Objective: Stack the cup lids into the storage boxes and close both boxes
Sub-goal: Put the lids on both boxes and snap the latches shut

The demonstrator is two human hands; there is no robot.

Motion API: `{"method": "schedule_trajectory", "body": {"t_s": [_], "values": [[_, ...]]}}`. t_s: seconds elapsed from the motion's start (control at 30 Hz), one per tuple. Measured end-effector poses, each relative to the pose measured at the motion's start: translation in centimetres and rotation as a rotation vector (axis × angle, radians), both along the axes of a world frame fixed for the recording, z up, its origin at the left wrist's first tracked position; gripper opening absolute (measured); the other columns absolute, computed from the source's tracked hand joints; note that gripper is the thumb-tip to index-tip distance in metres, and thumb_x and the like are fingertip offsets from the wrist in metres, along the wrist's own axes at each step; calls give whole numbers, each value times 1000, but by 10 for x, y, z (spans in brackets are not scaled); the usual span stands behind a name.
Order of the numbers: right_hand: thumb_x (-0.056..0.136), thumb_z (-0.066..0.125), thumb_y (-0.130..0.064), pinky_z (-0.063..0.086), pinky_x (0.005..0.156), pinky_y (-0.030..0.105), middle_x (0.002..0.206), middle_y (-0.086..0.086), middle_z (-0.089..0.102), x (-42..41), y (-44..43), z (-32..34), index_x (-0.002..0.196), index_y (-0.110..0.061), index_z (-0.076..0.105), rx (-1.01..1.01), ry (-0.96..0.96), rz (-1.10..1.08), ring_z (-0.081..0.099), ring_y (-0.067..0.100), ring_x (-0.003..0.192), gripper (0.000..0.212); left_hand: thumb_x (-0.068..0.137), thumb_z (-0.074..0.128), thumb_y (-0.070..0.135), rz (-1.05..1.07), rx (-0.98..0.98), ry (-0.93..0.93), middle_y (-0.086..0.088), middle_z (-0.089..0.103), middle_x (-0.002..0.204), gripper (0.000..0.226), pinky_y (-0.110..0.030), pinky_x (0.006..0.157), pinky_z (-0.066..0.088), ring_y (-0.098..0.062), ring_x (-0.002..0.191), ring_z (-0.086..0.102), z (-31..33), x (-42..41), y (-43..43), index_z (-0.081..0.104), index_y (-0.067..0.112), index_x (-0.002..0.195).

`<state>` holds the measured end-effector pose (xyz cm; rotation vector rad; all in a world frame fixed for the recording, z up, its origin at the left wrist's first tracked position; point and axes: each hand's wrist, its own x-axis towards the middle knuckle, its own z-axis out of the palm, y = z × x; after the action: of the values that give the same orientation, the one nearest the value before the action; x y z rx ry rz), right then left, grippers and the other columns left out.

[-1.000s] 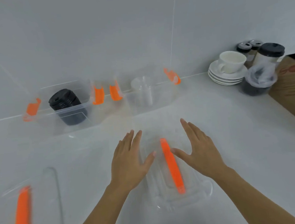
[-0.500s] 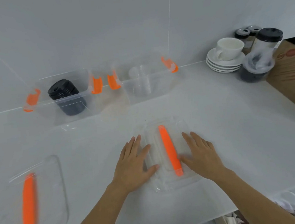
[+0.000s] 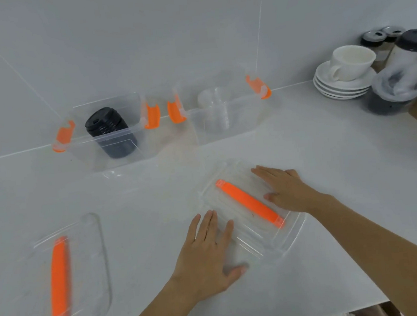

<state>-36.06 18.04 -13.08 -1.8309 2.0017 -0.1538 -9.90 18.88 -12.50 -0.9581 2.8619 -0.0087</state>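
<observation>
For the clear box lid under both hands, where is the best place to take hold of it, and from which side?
Probably by its two long edges, one hand from each side. The lid lies flat on the counter, so there is little to pinch from above except its orange handle. The left hand and right hand already rest flat at opposite sides of that handle, close to those edges.

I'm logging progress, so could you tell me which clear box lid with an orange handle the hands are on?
The right-hand clear lid, under both hands; the other lid lies untouched.
</observation>
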Motion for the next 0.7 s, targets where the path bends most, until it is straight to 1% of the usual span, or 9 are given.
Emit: {"method": "schedule_trajectory", "body": {"t_s": [0.1, 0.13, 0.2, 0.3, 0.33, 0.4, 0.5, 0.6, 0.7], "values": [[90, 49, -19, 8, 110, 31, 158, -8, 14, -2, -17, -2, 148, -31, 13, 13, 4, 61, 15, 11, 144, 69, 81, 31, 73, 19, 47, -41, -27, 46, 140, 86, -52, 112, 16, -37, 136, 36, -3, 0, 3, 39, 14, 143], [91, 48, -18, 8, 110, 31, 158, -7, 14, -2, -21, -2, 148, -31, 13, 11, 2, 77, 15, 11, 144, 68, 80, 32, 72, 18, 43, -34, -27, 47, 138, 85, -54, 113, 18, -37, 135, 38, -4, 0, 5, 41, 14, 142], [90, 48, -19, 9, 111, 32, 158, -7, 16, -1, -28, -3, 148, -31, 13, 0, -1, 102, 17, 12, 143, 68, 81, 31, 72, 9, 18, -7, -27, 46, 140, 85, -56, 114, 14, -37, 135, 37, -8, 0, 7, 39, 14, 143], [89, 51, -30, 9, 111, 32, 157, -5, 19, 0, -28, -3, 148, -30, 14, -43, 3, 69, 17, 12, 143, 70, 81, 30, 72, 51, 64, 6, -20, 55, 134, 80, -50, 114, 25, -29, 130, 47, 1, -2, 1, 53, 17, 134], [89, 51, -35, 9, 111, 33, 157, -3, 18, 1, -25, -2, 148, -29, 14, -68, 15, 25, 16, 14, 143, 70, 82, 24, 71, 81, 91, 26, -16, 49, 141, 80, -45, 117, 20, -25, 135, 40, 5, -3, -4, 50, 19, 136], [90, 49, -43, 10, 111, 36, 158, 4, 17, 5, -17, 0, 148, -23, 16, -152, 40, -141, 15, 19, 144, 69, 83, 16, 69, 167, 110, 146, -5, 24, 156, 79, -33, 118, 5, -16, 144, 19, 9, -5, -18, 34, 23, 145], [91, 48, -42, 11, 111, 40, 157, 13, 15, 23, 5, 3, 148, -11, 14, -247, -55, -516, 12, 24, 145, 73, 89, 33, 60, 340, 146, 337, -5, 15, 159, 72, -31, 116, 7, -18, 145, 14, 9, -13, -46, 21, 21, 149], [88, 54, -42, 6, 114, 42, 158, 16, 2, 44, 29, 5, 148, -9, -1, -89, -293, -818, 0, 25, 146, 88, 88, 37, 60, 502, 258, 382, -8, 8, 160, 80, -36, 117, 6, -21, 146, 7, 8, -25, -70, 8, 19, 151], [87, 56, -40, 2, 115, 39, 159, 12, -6, 61, 47, 7, 147, -9, -10, 7, -431, -947, -7, 21, 146, 94, 85, 39, 65, 634, 399, 355, -11, 10, 159, 88, -41, 116, 10, -25, 146, 9, 4, -36, -83, 4, 17, 151]]}}
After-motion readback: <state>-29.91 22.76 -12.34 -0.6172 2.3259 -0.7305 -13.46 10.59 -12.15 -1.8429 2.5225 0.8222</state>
